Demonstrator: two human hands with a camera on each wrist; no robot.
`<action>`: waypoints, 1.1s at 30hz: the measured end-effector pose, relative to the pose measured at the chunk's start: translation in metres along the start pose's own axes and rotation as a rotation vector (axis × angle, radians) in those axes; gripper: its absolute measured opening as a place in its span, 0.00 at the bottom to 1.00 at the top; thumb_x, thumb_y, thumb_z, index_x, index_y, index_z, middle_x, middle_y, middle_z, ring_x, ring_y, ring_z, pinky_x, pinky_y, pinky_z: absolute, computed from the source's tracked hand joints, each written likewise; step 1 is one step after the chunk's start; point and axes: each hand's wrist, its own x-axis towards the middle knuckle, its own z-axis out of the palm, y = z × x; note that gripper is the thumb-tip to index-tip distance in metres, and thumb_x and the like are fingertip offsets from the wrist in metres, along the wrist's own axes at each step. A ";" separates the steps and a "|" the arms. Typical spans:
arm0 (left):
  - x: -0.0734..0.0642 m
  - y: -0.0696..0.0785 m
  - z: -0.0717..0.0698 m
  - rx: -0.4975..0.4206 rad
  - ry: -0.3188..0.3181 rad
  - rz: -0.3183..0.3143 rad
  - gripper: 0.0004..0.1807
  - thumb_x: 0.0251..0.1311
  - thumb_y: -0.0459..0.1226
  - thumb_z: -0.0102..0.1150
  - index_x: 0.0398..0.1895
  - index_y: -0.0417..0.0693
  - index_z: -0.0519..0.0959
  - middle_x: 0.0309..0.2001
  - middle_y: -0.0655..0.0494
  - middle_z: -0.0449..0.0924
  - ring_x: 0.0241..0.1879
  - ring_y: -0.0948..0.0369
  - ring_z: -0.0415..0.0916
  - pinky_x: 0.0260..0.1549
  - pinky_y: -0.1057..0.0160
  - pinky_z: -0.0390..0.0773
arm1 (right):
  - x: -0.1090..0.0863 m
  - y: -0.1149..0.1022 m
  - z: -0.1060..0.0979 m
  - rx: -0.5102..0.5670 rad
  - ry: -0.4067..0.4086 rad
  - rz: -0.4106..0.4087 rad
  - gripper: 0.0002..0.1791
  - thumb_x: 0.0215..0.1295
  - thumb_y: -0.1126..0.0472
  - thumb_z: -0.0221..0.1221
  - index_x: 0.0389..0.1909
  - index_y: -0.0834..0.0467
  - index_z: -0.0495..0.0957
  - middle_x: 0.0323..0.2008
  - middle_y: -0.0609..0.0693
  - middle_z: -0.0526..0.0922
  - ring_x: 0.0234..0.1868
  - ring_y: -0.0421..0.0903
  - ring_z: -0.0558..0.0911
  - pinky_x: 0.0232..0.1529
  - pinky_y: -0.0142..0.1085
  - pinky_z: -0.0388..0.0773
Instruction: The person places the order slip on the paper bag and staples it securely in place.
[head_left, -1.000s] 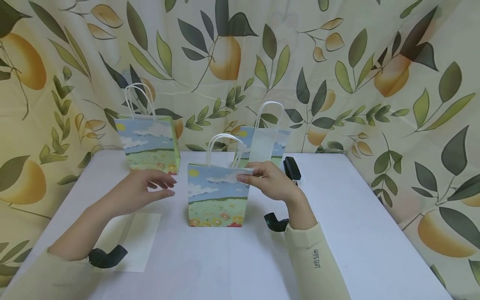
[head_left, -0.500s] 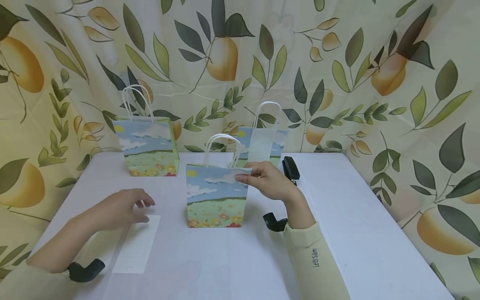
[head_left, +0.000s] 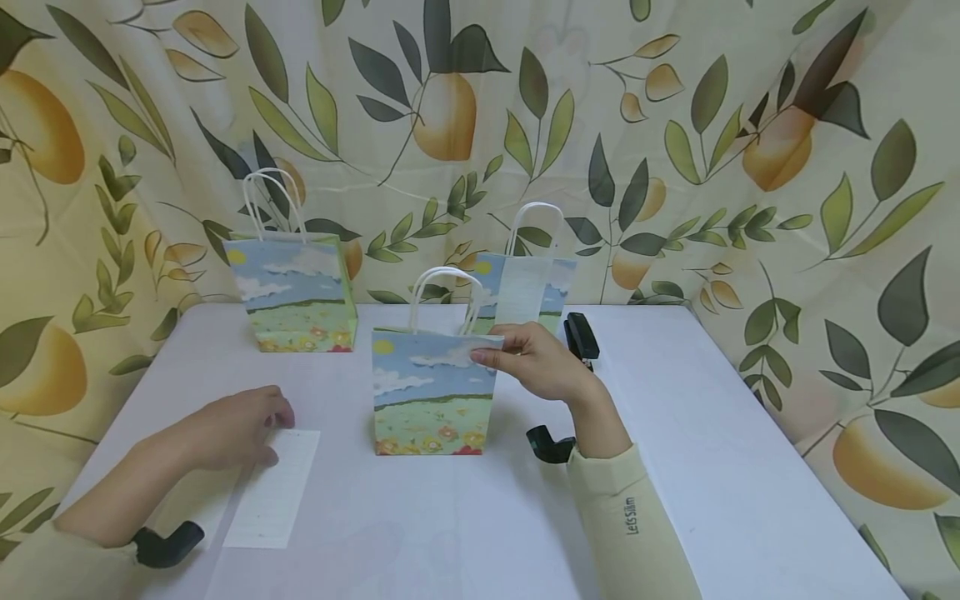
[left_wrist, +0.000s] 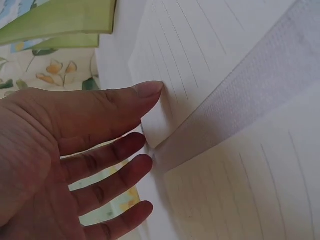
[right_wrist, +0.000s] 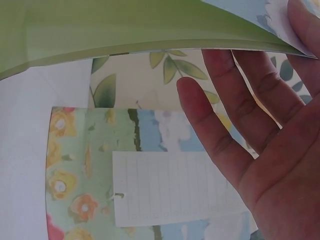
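Left grip (head_left: 232,427) low and loosely curved, right grip (head_left: 537,360) higher in a pinch.

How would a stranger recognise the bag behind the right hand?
At the back of the white table, beside the black stapler, stands a paper bag. Unlike the held bag and far left bag, it shows a white slip on its front.

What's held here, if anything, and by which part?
The right hand pinches the nearest paper gift bag by its top right corner; the left hand touches a lined sheet at one corner, grip unclear.

Pale-yellow sleeves (head_left: 628,542), black wrist pieces (head_left: 552,445)
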 end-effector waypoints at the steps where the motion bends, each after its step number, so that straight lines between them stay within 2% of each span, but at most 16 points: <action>1: 0.000 0.000 0.000 0.002 -0.004 0.001 0.21 0.47 0.38 0.81 0.46 0.51 0.83 0.45 0.60 0.79 0.42 0.59 0.75 0.47 0.49 0.79 | 0.000 0.000 0.000 0.001 0.000 0.000 0.13 0.76 0.59 0.61 0.56 0.53 0.87 0.57 0.46 0.87 0.60 0.44 0.83 0.63 0.49 0.78; 8: 0.003 0.001 0.000 0.005 -0.012 0.010 0.22 0.46 0.36 0.81 0.43 0.51 0.79 0.40 0.59 0.75 0.39 0.59 0.71 0.42 0.54 0.76 | 0.000 -0.002 0.001 0.004 -0.002 -0.004 0.14 0.76 0.59 0.61 0.56 0.55 0.87 0.59 0.48 0.86 0.61 0.45 0.83 0.65 0.51 0.78; 14: 0.001 0.001 0.001 -0.041 -0.010 0.002 0.21 0.48 0.33 0.77 0.40 0.52 0.75 0.34 0.60 0.76 0.36 0.58 0.70 0.38 0.57 0.72 | 0.000 -0.001 0.001 0.006 -0.001 -0.002 0.14 0.76 0.59 0.61 0.56 0.55 0.87 0.58 0.48 0.87 0.60 0.45 0.83 0.64 0.50 0.78; 20: -0.002 -0.004 0.003 -0.100 0.002 0.002 0.16 0.55 0.35 0.74 0.43 0.55 0.77 0.34 0.60 0.77 0.35 0.60 0.71 0.37 0.59 0.71 | 0.000 0.001 0.001 0.002 -0.001 0.000 0.14 0.76 0.58 0.61 0.56 0.54 0.87 0.58 0.46 0.87 0.61 0.44 0.83 0.64 0.50 0.78; 23: -0.003 -0.006 0.004 -0.125 0.013 0.019 0.11 0.60 0.36 0.71 0.42 0.56 0.79 0.34 0.61 0.77 0.36 0.61 0.71 0.37 0.60 0.72 | 0.000 0.001 0.001 0.004 -0.001 -0.002 0.14 0.76 0.58 0.60 0.56 0.54 0.86 0.57 0.47 0.87 0.60 0.45 0.83 0.64 0.50 0.78; 27: -0.003 -0.010 0.004 -0.125 0.037 0.074 0.05 0.66 0.37 0.67 0.39 0.57 0.80 0.32 0.65 0.77 0.34 0.65 0.71 0.35 0.63 0.72 | 0.000 0.002 0.001 0.008 -0.002 0.000 0.13 0.76 0.59 0.60 0.56 0.55 0.87 0.56 0.48 0.87 0.59 0.45 0.84 0.63 0.50 0.79; 33: -0.006 -0.007 -0.001 -0.124 0.058 0.107 0.04 0.67 0.39 0.66 0.36 0.59 0.80 0.32 0.68 0.79 0.34 0.69 0.72 0.36 0.65 0.75 | 0.000 0.001 0.000 0.012 -0.004 -0.003 0.13 0.76 0.59 0.60 0.55 0.55 0.87 0.56 0.48 0.87 0.59 0.44 0.84 0.63 0.49 0.79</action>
